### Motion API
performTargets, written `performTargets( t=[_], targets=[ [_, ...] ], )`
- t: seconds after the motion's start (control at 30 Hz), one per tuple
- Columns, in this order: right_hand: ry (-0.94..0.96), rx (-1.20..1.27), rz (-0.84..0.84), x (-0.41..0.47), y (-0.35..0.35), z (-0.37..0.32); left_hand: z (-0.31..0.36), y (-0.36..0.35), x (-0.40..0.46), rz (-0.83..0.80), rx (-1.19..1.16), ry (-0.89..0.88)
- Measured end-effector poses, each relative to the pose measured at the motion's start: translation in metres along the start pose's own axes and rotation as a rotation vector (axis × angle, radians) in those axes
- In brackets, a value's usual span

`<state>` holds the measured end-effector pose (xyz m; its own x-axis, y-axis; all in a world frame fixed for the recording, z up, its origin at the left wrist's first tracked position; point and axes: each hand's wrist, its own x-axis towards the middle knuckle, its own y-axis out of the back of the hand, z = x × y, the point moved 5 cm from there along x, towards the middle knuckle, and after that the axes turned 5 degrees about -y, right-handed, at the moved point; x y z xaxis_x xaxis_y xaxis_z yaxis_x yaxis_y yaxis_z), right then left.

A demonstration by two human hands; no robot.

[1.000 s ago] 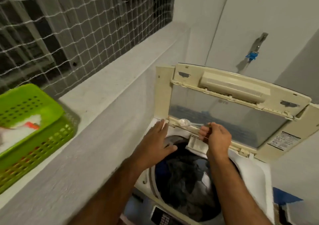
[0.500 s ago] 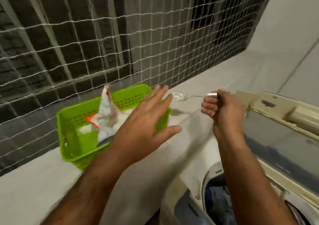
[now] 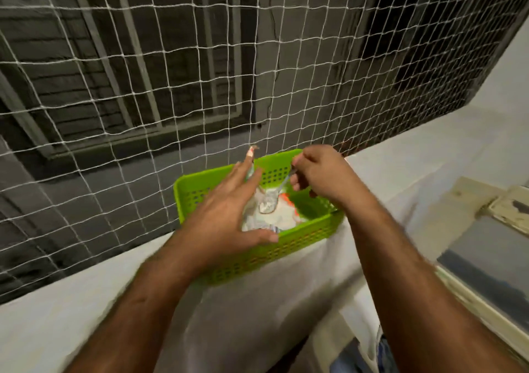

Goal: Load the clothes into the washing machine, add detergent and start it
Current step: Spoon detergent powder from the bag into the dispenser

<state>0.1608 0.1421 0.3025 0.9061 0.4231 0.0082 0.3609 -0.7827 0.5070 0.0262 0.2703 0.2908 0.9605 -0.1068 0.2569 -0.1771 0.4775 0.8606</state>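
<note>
A green perforated basket [image 3: 289, 245] sits on the white ledge [image 3: 71, 324] and holds a white detergent bag [image 3: 282, 219] with orange print. My right hand [image 3: 320, 175] is shut on a clear plastic spoon [image 3: 270, 202], whose bowl dips into the open bag. My left hand [image 3: 226, 212] is spread open over the basket's left side, fingers against the bag's upper flap. At the right edge is the washing machine's raised lid [image 3: 486, 255]; a sliver of dark clothes [image 3: 357, 355] shows at the bottom.
White netting [image 3: 200, 86] over a window grille stands right behind the basket. The ledge runs from lower left up to the right wall.
My view swung left from the machine to the basket. My right hand carried the spoon from the open lid over to the basket and lowered it into the bag; my left hand followed.
</note>
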Motion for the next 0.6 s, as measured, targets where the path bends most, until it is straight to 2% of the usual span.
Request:
performTargets(
  t=[0.17,0.33,0.47,0.6],
  targets=[
    [-0.023,-0.172,-0.046,0.012,-0.016,0.001,-0.002,-0.001,0.0,-0.003,-0.038,0.009],
    [-0.138,-0.049,-0.156,0.008,-0.03,0.008,-0.003,-0.002,0.0,0.005,-0.05,0.018],
    [-0.215,-0.035,-0.269,0.005,-0.049,0.011,-0.003,-0.001,-0.001,0.01,-0.05,0.013],
    [-0.252,-0.029,-0.301,0.002,-0.055,0.008,-0.002,0.0,-0.001,0.009,-0.049,0.014]
  ],
)
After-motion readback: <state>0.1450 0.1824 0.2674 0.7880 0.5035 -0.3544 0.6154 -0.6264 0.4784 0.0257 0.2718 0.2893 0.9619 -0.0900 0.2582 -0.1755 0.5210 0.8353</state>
